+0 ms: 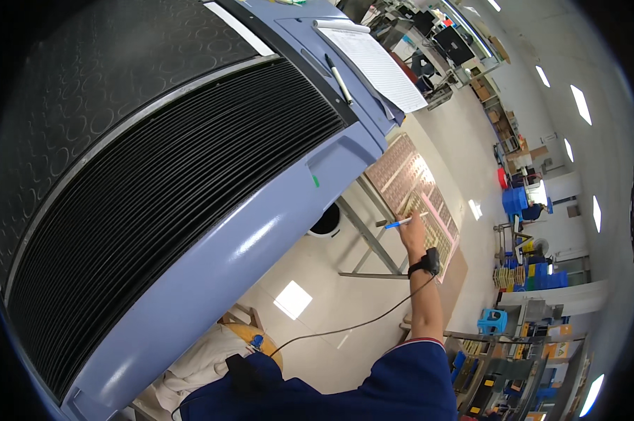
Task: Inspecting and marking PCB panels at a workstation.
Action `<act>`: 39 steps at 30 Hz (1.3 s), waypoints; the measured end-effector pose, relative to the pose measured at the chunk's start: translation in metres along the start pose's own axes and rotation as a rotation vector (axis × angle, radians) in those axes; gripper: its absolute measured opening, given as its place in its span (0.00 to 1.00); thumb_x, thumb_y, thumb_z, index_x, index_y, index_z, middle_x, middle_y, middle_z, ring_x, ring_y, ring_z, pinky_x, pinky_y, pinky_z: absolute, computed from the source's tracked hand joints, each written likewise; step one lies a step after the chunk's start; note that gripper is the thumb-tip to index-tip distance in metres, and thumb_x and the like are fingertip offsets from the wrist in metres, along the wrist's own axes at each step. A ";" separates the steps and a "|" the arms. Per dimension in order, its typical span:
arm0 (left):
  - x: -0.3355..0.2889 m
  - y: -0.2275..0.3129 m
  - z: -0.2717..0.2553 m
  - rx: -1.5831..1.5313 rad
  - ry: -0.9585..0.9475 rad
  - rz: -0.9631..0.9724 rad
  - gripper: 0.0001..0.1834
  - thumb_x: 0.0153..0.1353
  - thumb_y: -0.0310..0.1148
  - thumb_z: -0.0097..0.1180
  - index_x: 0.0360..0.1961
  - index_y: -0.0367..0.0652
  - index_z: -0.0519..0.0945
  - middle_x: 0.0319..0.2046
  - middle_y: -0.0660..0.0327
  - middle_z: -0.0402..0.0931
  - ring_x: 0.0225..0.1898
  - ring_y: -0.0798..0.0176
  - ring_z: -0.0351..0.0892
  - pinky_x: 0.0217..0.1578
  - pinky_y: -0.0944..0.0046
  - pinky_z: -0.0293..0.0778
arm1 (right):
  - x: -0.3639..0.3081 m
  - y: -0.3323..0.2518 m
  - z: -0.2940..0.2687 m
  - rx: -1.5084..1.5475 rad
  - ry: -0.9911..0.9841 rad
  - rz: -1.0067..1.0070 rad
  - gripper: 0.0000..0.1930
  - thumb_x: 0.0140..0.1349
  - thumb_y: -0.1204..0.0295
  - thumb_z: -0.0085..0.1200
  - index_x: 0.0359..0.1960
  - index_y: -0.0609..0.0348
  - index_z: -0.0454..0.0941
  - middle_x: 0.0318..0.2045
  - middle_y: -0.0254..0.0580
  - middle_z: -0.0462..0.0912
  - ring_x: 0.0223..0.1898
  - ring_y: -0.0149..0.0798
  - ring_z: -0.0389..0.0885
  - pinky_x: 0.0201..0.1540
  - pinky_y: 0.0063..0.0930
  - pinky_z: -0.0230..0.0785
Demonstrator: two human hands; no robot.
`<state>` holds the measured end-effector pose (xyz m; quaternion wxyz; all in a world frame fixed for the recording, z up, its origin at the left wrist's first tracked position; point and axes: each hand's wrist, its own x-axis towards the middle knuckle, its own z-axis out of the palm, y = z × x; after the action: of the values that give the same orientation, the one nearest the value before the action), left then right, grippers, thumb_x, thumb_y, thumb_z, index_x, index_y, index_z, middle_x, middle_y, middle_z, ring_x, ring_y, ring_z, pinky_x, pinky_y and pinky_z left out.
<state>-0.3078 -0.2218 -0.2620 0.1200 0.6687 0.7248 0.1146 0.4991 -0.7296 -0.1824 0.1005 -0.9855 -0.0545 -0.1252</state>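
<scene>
My right hand (414,231) is closed around a white marker pen with a blue end (399,223). It is over a patterned, copper-pink panel (436,223), where rows of small shapes show. Another reddish-brown panel (394,170) lies just beyond it, on a stand with metal legs (366,223). A black strap with a small box (425,262) is around my right wrist, and a thin cable runs from it. My left hand is out of the picture.
At my left stands a large blue-grey machine (243,224) with a black ribbed cover (169,182). On its ledge lie a second pen (339,79) and a pad of printed sheets (373,63). A white bucket (325,223), a stool (250,330) and shelving (520,337) stand around.
</scene>
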 end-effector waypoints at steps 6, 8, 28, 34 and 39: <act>-0.009 -0.006 0.004 -0.021 0.002 -0.013 0.32 0.63 0.50 0.63 0.57 0.33 0.75 0.47 0.43 0.81 0.46 0.44 0.83 0.49 0.54 0.79 | 0.010 0.010 -0.003 0.005 -0.158 0.090 0.28 0.57 0.57 0.67 0.50 0.65 0.74 0.31 0.61 0.84 0.37 0.62 0.84 0.39 0.50 0.74; -0.011 -0.006 0.004 -0.034 0.001 -0.013 0.32 0.63 0.50 0.63 0.57 0.33 0.75 0.47 0.43 0.81 0.46 0.44 0.83 0.48 0.54 0.79 | 0.022 0.010 0.000 -0.040 -0.141 0.083 0.28 0.55 0.57 0.67 0.48 0.68 0.73 0.31 0.63 0.83 0.38 0.63 0.84 0.40 0.50 0.74; -0.010 -0.002 0.026 -0.111 -0.014 0.020 0.28 0.64 0.47 0.63 0.52 0.31 0.80 0.44 0.44 0.83 0.44 0.44 0.83 0.48 0.52 0.79 | -0.102 0.003 -0.016 -0.305 0.014 -0.137 0.39 0.51 0.84 0.54 0.67 0.78 0.52 0.64 0.82 0.61 0.57 0.73 0.73 0.59 0.53 0.67; -0.004 -0.001 0.031 -0.159 0.007 0.063 0.26 0.65 0.46 0.63 0.50 0.30 0.81 0.43 0.44 0.84 0.44 0.44 0.83 0.48 0.52 0.79 | -0.117 0.016 0.004 0.089 0.725 0.614 0.33 0.61 0.69 0.59 0.65 0.71 0.61 0.54 0.68 0.74 0.50 0.60 0.79 0.56 0.46 0.70; -0.011 0.013 0.034 -0.160 -0.024 0.038 0.27 0.63 0.46 0.64 0.50 0.30 0.82 0.44 0.43 0.83 0.46 0.43 0.83 0.50 0.51 0.78 | -0.131 0.094 0.004 0.916 0.175 0.645 0.18 0.67 0.70 0.58 0.53 0.69 0.71 0.48 0.52 0.80 0.49 0.46 0.82 0.47 0.33 0.78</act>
<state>-0.2839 -0.2313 -0.2898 0.1796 0.6717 0.6992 0.1665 0.3869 -0.8306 -0.2375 0.5552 -0.7939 0.2092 -0.1331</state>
